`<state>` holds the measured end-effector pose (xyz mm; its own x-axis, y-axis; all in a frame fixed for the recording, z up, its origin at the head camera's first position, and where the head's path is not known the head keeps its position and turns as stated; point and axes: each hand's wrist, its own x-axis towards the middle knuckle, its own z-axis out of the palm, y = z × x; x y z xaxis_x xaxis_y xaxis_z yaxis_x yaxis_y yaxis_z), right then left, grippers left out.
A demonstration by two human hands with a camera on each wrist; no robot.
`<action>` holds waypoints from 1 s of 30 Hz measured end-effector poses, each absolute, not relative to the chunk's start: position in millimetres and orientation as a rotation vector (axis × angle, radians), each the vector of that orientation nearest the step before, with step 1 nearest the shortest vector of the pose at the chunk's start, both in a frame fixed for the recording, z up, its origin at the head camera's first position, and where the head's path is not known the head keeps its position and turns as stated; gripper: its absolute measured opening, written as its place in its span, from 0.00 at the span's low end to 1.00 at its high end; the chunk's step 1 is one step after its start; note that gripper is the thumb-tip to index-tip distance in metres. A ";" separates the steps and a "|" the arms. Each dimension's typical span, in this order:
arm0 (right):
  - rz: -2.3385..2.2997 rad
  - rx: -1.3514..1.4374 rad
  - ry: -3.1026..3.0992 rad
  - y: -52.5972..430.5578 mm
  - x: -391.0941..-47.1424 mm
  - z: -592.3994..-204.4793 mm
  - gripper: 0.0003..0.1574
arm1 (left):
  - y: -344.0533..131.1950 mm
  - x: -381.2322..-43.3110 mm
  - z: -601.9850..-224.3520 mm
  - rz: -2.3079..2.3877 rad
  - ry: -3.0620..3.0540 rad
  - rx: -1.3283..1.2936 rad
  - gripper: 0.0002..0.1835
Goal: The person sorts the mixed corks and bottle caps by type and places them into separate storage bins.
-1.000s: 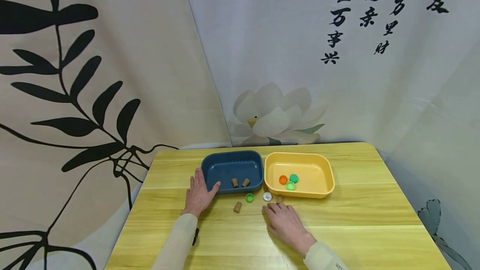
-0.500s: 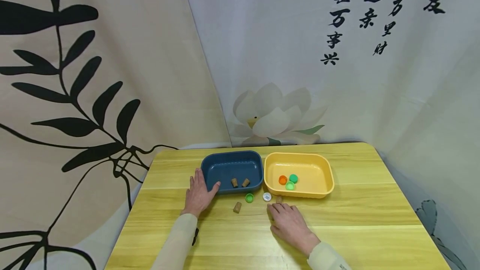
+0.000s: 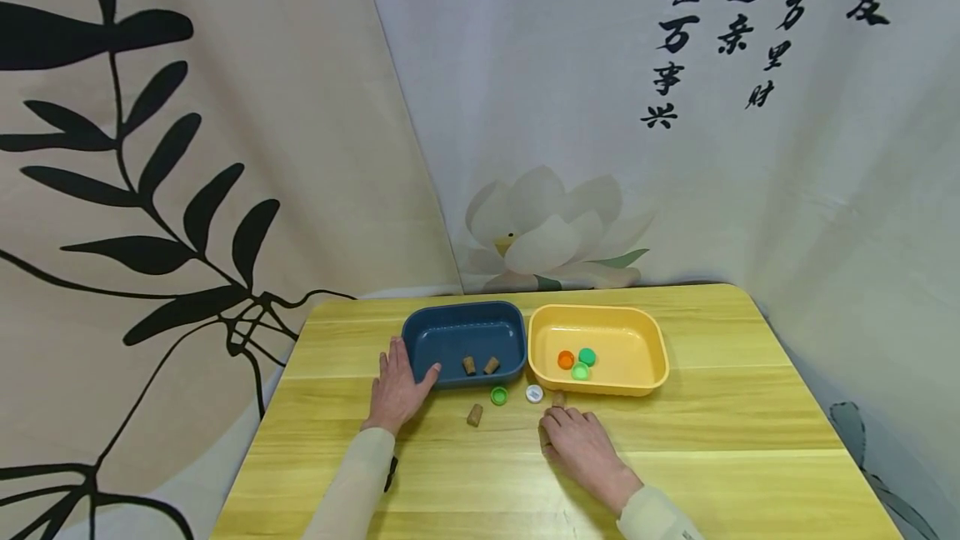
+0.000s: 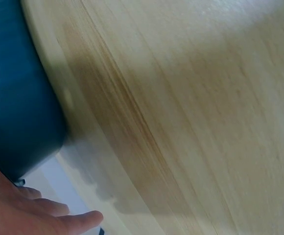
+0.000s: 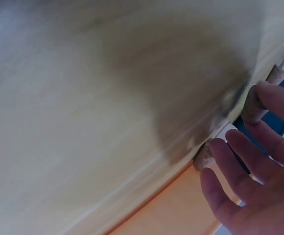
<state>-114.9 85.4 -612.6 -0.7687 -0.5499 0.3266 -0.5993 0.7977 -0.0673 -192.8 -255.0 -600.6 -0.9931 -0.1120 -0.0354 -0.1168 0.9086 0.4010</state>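
Note:
My left hand (image 3: pixel 396 394) rests against the near left corner of the blue tray (image 3: pixel 464 312), fingers straight along its side and thumb at its front. Two corks (image 3: pixel 491 365) lie in that tray. In the right wrist view my right hand (image 5: pixel 259 171) pinches a cork (image 5: pixel 251 106) between thumb and index finger, the other fingers spread. From the head view my right hand (image 3: pixel 588 452) hides this cork. Just beyond its fingertips lies another cork (image 3: pixel 558 399), by the yellow tray (image 3: pixel 626 340). A further cork (image 3: pixel 475 415) lies on the table to the left.
A green bottle cap (image 3: pixel 498 396) and a white cap (image 3: pixel 534 393) lie in front of the trays. The yellow tray holds an orange cap (image 3: pixel 566 359) and two green caps (image 3: pixel 587 357). Both trays stand side by side at the table's (image 3: pixel 720 440) back edge.
My right hand has shifted slightly to the right, its fingertips drawing closer together. The left hand, trays, caps and visible corks stay in place.

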 end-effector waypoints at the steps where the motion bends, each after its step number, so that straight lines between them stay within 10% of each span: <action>1: 0.253 0.884 -2.690 84.9 -115.0 -612.0 0.19 | -255.3 -192.9 -600.9 0.644 3.054 -0.185 0.60; 30: 0.700 0.695 -2.586 41.9 -153.3 -561.9 0.24 | -258.7 -191.3 -600.9 0.682 3.074 -0.156 0.60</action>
